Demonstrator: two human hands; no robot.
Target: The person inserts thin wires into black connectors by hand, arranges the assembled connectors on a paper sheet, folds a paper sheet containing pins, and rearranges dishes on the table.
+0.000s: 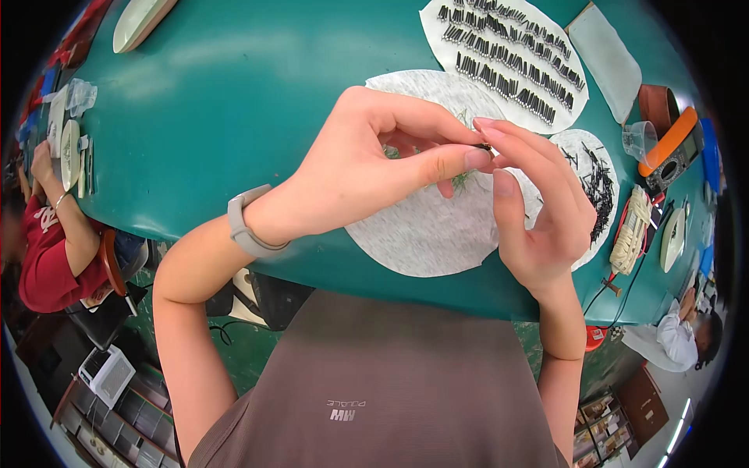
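Observation:
My left hand (374, 152), a grey band on its wrist, pinches a small dark part (485, 147) between thumb and index finger over a white round sheet (421, 242). At the same part, the fingertips of my right hand (546, 199) close in from the right; its thumb is lower and apart from it. The part is too small and too covered to name. Thin green strands (462, 181) lie on the sheet, partly hidden behind my left hand.
Rows of black cylindrical parts with metallic ends (507, 47) lie on another white sheet. Loose black pieces (599, 191) cover a smaller sheet at right. Beyond are an orange multimeter (671, 152), a clear cup (640, 138) and bundled cord (629, 242). Other people sit at both sides.

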